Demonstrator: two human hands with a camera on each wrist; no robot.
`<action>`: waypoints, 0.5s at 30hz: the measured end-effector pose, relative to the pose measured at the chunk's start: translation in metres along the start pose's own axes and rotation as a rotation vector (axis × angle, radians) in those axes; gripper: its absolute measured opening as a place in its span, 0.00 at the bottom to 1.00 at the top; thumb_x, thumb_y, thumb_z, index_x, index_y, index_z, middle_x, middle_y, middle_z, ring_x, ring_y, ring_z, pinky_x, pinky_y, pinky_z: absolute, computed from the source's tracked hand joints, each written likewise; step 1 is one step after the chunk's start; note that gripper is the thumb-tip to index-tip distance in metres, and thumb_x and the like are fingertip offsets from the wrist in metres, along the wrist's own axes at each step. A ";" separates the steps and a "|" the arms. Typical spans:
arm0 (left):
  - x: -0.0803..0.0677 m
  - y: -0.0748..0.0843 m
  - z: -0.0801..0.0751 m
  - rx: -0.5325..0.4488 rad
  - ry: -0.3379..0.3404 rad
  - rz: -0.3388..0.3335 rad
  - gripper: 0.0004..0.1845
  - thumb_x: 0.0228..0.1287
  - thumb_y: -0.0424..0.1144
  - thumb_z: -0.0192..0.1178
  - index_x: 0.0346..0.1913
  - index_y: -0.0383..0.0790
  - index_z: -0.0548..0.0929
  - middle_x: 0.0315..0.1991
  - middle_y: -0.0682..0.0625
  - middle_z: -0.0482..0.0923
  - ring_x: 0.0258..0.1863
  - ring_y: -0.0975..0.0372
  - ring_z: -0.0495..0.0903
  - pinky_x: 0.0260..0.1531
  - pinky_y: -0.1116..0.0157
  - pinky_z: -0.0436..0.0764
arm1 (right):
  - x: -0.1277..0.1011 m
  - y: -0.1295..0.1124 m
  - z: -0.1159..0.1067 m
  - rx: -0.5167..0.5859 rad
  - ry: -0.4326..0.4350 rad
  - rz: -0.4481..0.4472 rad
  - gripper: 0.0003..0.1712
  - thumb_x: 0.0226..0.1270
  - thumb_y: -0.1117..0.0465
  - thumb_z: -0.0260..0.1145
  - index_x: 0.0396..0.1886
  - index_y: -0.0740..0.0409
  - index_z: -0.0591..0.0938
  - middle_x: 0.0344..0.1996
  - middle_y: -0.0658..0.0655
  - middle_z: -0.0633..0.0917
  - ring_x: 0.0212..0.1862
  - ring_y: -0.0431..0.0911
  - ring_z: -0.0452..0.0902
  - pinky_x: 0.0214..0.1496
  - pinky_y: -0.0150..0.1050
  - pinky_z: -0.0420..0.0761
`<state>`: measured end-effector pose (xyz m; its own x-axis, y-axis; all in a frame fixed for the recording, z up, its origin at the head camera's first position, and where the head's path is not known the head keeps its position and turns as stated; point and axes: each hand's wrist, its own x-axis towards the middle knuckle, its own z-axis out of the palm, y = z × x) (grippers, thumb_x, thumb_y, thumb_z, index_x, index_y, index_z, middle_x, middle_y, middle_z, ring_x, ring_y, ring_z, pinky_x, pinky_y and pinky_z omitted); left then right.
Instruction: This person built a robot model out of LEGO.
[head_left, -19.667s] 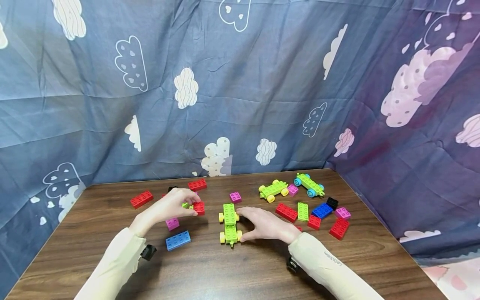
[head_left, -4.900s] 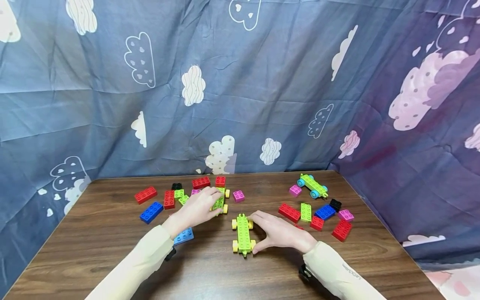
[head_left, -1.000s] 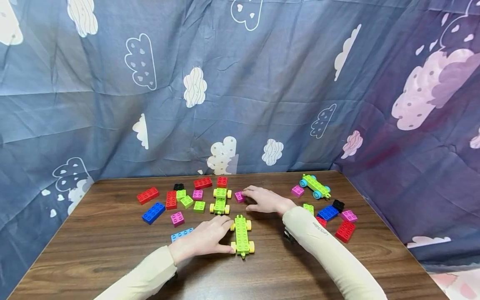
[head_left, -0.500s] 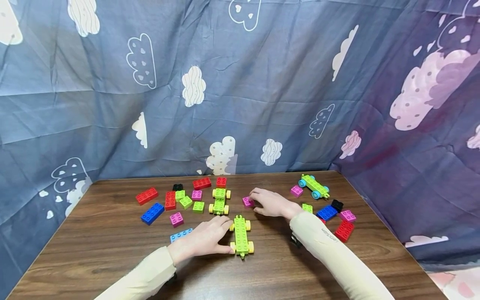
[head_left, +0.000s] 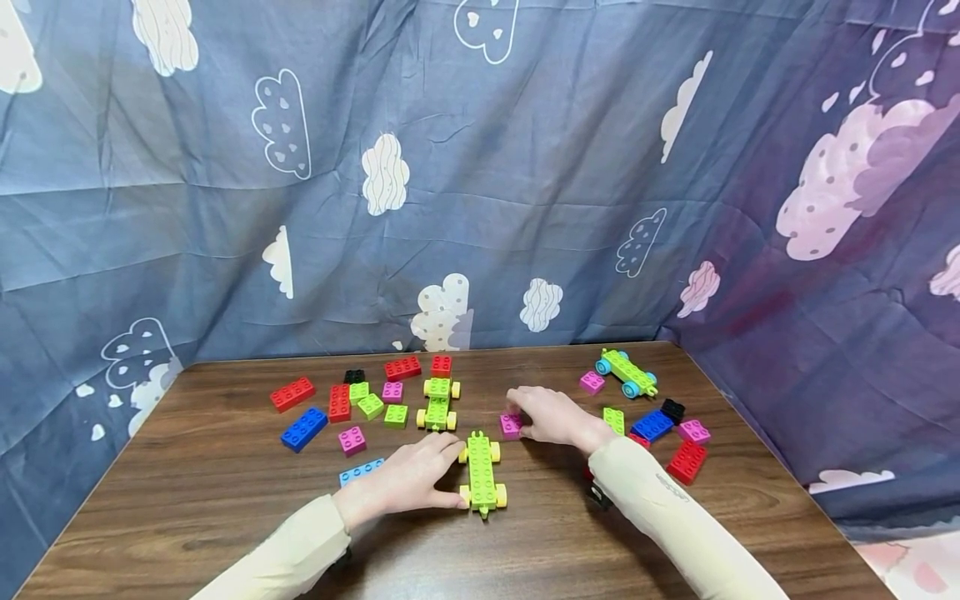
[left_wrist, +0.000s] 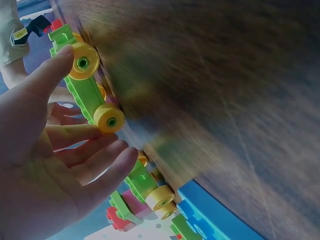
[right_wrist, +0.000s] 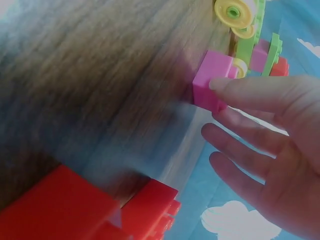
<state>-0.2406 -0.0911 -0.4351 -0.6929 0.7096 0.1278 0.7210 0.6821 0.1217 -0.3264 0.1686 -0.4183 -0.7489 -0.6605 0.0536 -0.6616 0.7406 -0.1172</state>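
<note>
My left hand point(head_left: 408, 477) steadies a lime-green toy car base point(head_left: 481, 471) from its left side, thumb at the rear yellow wheel and index finger at the front one. In the left wrist view the thumb and index finger span these two wheels point(left_wrist: 110, 118), the other fingers extended. My right hand point(head_left: 555, 417) pinches a pink building brick point(head_left: 511, 427) between thumb and index finger, right of the car base's far end. The right wrist view shows the thumb against the brick's point(right_wrist: 211, 67) side, low over the table, the remaining fingers loosely bent.
Behind stands a second green car base point(head_left: 437, 412) bearing a green brick, a red brick point(head_left: 442, 364) just beyond. Loose bricks, including a blue one point(head_left: 304, 429), lie left. A blue-wheeled base point(head_left: 626, 372) and more bricks, including a red one point(head_left: 686, 461), lie right.
Over the last second my right hand has brought the pink brick nearer and to the right. My left hand stays at the car base. Earlier, it was at the second car base behind.
</note>
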 end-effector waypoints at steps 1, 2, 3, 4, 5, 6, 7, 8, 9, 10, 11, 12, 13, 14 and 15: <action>0.000 0.000 0.000 0.000 0.000 -0.001 0.40 0.61 0.59 0.66 0.65 0.30 0.73 0.62 0.40 0.75 0.60 0.54 0.77 0.53 0.57 0.83 | -0.001 0.000 0.000 0.000 0.002 0.002 0.18 0.56 0.61 0.76 0.44 0.55 0.79 0.40 0.52 0.83 0.42 0.47 0.81 0.43 0.47 0.83; 0.000 0.000 0.000 0.000 0.000 -0.001 0.40 0.60 0.59 0.66 0.65 0.30 0.74 0.62 0.40 0.75 0.60 0.54 0.77 0.53 0.57 0.83 | -0.002 0.000 0.001 0.000 0.005 0.002 0.18 0.56 0.60 0.76 0.45 0.55 0.80 0.41 0.53 0.84 0.44 0.48 0.82 0.45 0.48 0.84; 0.000 0.000 0.000 0.002 0.001 -0.002 0.40 0.60 0.59 0.66 0.64 0.30 0.74 0.62 0.40 0.75 0.60 0.54 0.77 0.53 0.57 0.83 | -0.003 0.000 0.002 0.001 0.007 0.001 0.19 0.57 0.59 0.76 0.46 0.56 0.80 0.42 0.53 0.84 0.46 0.48 0.81 0.47 0.49 0.83; 0.000 0.000 0.000 0.003 0.001 -0.001 0.40 0.60 0.59 0.66 0.64 0.30 0.74 0.62 0.40 0.75 0.60 0.54 0.77 0.53 0.57 0.83 | -0.004 0.000 0.002 0.000 0.010 -0.001 0.19 0.58 0.58 0.75 0.47 0.56 0.81 0.43 0.54 0.84 0.47 0.49 0.81 0.49 0.49 0.83; 0.000 0.000 0.000 0.005 0.002 -0.001 0.40 0.60 0.59 0.66 0.64 0.30 0.74 0.62 0.40 0.75 0.60 0.54 0.77 0.53 0.57 0.83 | -0.005 0.001 0.003 -0.005 0.014 -0.005 0.19 0.59 0.57 0.75 0.48 0.56 0.82 0.44 0.54 0.84 0.49 0.49 0.81 0.50 0.49 0.83; 0.000 0.000 0.000 0.007 0.004 -0.001 0.40 0.60 0.59 0.66 0.64 0.30 0.74 0.62 0.40 0.75 0.60 0.54 0.77 0.53 0.57 0.83 | -0.006 0.001 0.004 -0.011 0.019 -0.009 0.19 0.59 0.57 0.74 0.49 0.56 0.83 0.45 0.54 0.84 0.50 0.49 0.81 0.50 0.49 0.83; 0.000 0.001 -0.001 0.007 0.006 -0.001 0.40 0.60 0.59 0.66 0.64 0.30 0.74 0.62 0.40 0.76 0.60 0.54 0.77 0.53 0.57 0.83 | -0.007 0.002 0.005 -0.016 0.026 -0.014 0.19 0.59 0.56 0.74 0.49 0.56 0.83 0.45 0.54 0.84 0.50 0.48 0.81 0.50 0.49 0.83; -0.001 0.001 -0.001 0.008 0.007 -0.001 0.40 0.60 0.59 0.66 0.64 0.30 0.74 0.62 0.40 0.76 0.60 0.54 0.77 0.53 0.57 0.83 | -0.008 0.002 0.006 -0.019 0.032 -0.016 0.18 0.60 0.56 0.74 0.49 0.55 0.83 0.44 0.53 0.85 0.49 0.48 0.81 0.49 0.48 0.83; -0.001 0.001 -0.001 0.010 0.007 0.000 0.40 0.60 0.59 0.66 0.64 0.30 0.74 0.62 0.40 0.76 0.59 0.54 0.77 0.53 0.57 0.83 | -0.009 0.003 0.007 -0.020 0.038 -0.019 0.18 0.60 0.56 0.74 0.48 0.55 0.84 0.43 0.53 0.85 0.47 0.47 0.81 0.48 0.47 0.83; -0.001 0.001 -0.001 0.011 0.009 0.000 0.40 0.60 0.59 0.66 0.64 0.31 0.74 0.62 0.40 0.76 0.59 0.54 0.77 0.53 0.57 0.83 | -0.009 0.003 0.008 -0.021 0.046 -0.022 0.17 0.60 0.56 0.74 0.48 0.55 0.84 0.42 0.53 0.85 0.46 0.46 0.81 0.46 0.46 0.83; -0.001 0.001 -0.001 0.010 0.012 0.001 0.40 0.60 0.59 0.66 0.64 0.31 0.74 0.61 0.40 0.76 0.59 0.54 0.77 0.53 0.57 0.84 | -0.009 0.003 0.008 -0.018 0.051 -0.021 0.16 0.60 0.57 0.74 0.47 0.54 0.84 0.42 0.52 0.85 0.45 0.46 0.80 0.45 0.46 0.83; -0.001 0.001 -0.001 0.010 0.016 0.003 0.40 0.59 0.59 0.66 0.64 0.31 0.74 0.61 0.40 0.76 0.59 0.54 0.77 0.52 0.57 0.84 | -0.010 0.004 0.009 -0.012 0.054 -0.018 0.16 0.60 0.57 0.74 0.47 0.54 0.84 0.41 0.52 0.85 0.44 0.46 0.80 0.45 0.45 0.83; -0.001 0.001 -0.001 0.007 0.019 0.006 0.40 0.59 0.59 0.67 0.64 0.30 0.74 0.61 0.40 0.76 0.59 0.53 0.77 0.52 0.57 0.84 | -0.010 0.004 0.009 -0.006 0.054 -0.013 0.16 0.60 0.57 0.74 0.47 0.55 0.84 0.41 0.52 0.85 0.44 0.45 0.80 0.45 0.45 0.82; -0.001 0.001 -0.001 0.006 0.022 0.008 0.40 0.59 0.59 0.67 0.64 0.30 0.74 0.61 0.40 0.77 0.58 0.53 0.78 0.52 0.57 0.84 | -0.011 0.004 0.009 -0.004 0.055 -0.011 0.16 0.60 0.57 0.74 0.47 0.55 0.84 0.41 0.52 0.85 0.43 0.45 0.80 0.44 0.45 0.82; -0.001 0.001 -0.002 0.005 0.023 0.008 0.40 0.59 0.59 0.67 0.64 0.30 0.75 0.60 0.40 0.77 0.58 0.53 0.78 0.52 0.56 0.84 | -0.011 0.004 0.010 -0.002 0.054 -0.010 0.16 0.60 0.57 0.73 0.48 0.55 0.84 0.41 0.52 0.85 0.43 0.45 0.80 0.45 0.45 0.82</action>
<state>-0.2394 -0.0916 -0.4335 -0.6869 0.7109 0.1512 0.7265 0.6773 0.1160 -0.3202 0.1778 -0.4292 -0.7434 -0.6600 0.1086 -0.6688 0.7346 -0.1143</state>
